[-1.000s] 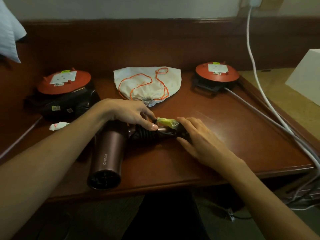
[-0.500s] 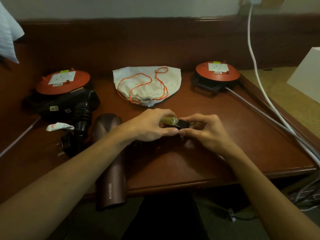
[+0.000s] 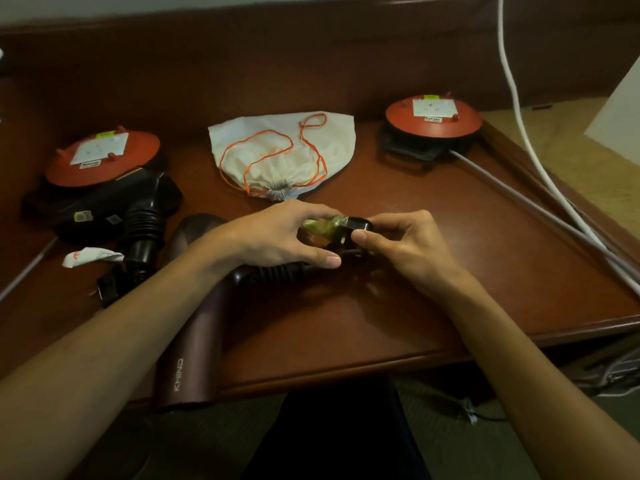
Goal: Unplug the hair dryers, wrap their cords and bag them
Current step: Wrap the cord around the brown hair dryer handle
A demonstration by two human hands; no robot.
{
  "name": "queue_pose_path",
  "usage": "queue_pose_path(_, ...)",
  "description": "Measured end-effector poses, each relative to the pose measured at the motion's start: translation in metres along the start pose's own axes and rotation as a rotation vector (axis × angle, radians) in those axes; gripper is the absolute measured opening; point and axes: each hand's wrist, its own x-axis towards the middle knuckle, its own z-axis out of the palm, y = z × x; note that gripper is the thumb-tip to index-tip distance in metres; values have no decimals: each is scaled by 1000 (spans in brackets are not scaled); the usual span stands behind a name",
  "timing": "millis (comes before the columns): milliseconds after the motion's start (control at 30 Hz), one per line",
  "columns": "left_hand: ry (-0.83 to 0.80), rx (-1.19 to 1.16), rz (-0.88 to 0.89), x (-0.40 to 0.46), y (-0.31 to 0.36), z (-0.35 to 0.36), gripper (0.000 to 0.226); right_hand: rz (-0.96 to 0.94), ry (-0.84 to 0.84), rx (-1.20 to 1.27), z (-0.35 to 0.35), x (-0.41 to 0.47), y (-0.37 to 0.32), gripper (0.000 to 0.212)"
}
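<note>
Wooden worktop (image 3: 433, 306) carries everything. Maroon KHIND hair dryer (image 3: 194, 344) lies near the front edge, barrel overhanging it; a second ago it sat more to the left with the nozzle facing the camera, since then it has swung round and slid toward centre. Second, black hair dryer (image 3: 114, 213) rests at left against a red cord reel (image 3: 102, 159), unmoved, its plug off the socket. White drawstring bag (image 3: 282, 150) with orange cord lies at the back centre, flat and unused. Another red cord reel (image 3: 433, 116) at right back. Both hands have closed in: left hand (image 3: 277, 237) now curls over the ribbed cord end and pinches the yellow-green tie (image 3: 322, 226); right hand (image 3: 408, 247) grips the black plug (image 3: 358, 225), thumb pressed on its face. Before, the right fingers were laid flat. Judgement: cord of the maroon dryer is bundled and being secured with the tie; bagging not yet begun, black dryer's cord likely next.
</note>
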Motion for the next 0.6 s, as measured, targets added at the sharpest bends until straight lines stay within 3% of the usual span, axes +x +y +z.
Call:
queue_pose_path(167,83,137,49,-3,0,6,48,-8,-3,-24,-1,-2,2,15)
queue_pose_path(433,102,142,21,-3,2,6,37,-77,13,-42,1,-8,-3,20)
queue_pose_path(533,105,148,10,-2,2,6,32,-117,-5,-248,-2,-12,-5,32)
queue_pose_path(600,104,148,10,-3,2,6,30,-110,20,-310,3,-10,-3,29)
